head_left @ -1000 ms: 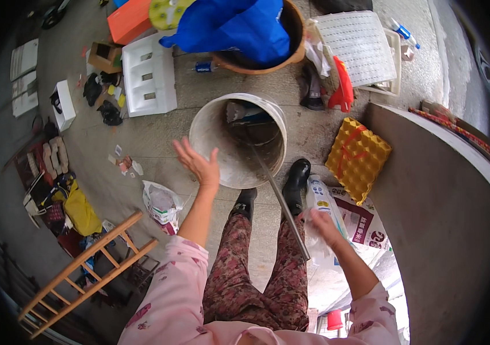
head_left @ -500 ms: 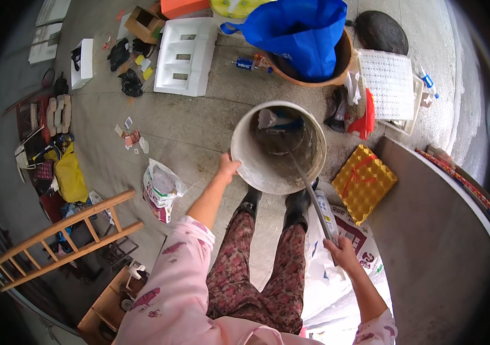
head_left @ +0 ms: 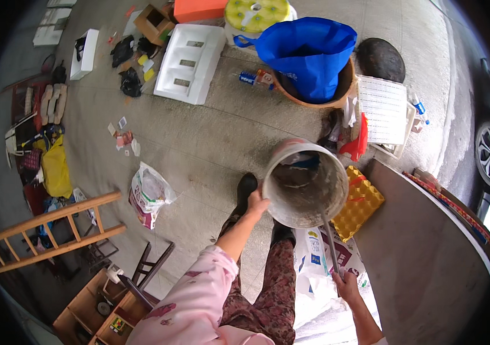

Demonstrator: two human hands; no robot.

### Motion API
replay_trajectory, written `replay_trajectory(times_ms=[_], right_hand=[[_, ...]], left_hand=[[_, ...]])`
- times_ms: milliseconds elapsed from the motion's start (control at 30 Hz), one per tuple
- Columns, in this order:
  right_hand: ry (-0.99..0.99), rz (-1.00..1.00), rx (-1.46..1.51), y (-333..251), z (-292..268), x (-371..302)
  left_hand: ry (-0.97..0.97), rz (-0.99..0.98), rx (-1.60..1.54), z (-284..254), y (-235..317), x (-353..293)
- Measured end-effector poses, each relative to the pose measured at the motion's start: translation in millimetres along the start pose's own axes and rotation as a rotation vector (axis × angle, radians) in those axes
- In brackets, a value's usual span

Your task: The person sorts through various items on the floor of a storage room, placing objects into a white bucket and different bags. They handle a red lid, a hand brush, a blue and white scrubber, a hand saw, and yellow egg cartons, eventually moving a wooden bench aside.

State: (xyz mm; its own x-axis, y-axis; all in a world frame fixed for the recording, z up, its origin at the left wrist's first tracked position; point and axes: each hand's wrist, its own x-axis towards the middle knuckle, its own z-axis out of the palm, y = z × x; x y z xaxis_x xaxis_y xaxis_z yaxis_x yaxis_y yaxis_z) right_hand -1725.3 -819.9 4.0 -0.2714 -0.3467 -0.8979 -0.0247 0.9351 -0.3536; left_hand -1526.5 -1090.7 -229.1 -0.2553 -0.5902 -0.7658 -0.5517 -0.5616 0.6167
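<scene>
A dirty whitish bucket is tilted in front of me, its mouth facing me. My left hand is closed on its left rim. My right hand grips the lower end of a long thin handle, whose other end reaches into the bucket. What sits on that end is hidden. Greyish residue coats the inner wall, and something dark blue and whitish shows deep inside. Below the bucket lie white printed sacks, beside my boots.
A yellow egg tray lies right of the bucket, against a low grey wall. Ahead stands a brown tub holding a blue bag. To the left are an open sack, a wooden ladder and a white foam box.
The bucket has moved right and nearer to me, with my left hand still on its rim. The handle stands steeper, and my right hand is lower. My view has shifted.
</scene>
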Motion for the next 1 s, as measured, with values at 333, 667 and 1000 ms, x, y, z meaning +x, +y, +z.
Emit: replay_trajectory(times_ms=[333,667,1000], right_hand=[[0.194,0.035,-0.579,47.1,-18.1,-9.7],[0.660,-0.040,-0.425,-21.1,-39.7,-27.8],[-0.104,-0.028,1.438,-132.4,-18.0,-4.7]], left_hand=[[-0.124,0.065,0.548,94.4,38.2,19.1],[0.025,0.160,0.542,85.3,41.2,-25.0],[-0.757,0.945,0.225,64.1,200.6,-179.5]])
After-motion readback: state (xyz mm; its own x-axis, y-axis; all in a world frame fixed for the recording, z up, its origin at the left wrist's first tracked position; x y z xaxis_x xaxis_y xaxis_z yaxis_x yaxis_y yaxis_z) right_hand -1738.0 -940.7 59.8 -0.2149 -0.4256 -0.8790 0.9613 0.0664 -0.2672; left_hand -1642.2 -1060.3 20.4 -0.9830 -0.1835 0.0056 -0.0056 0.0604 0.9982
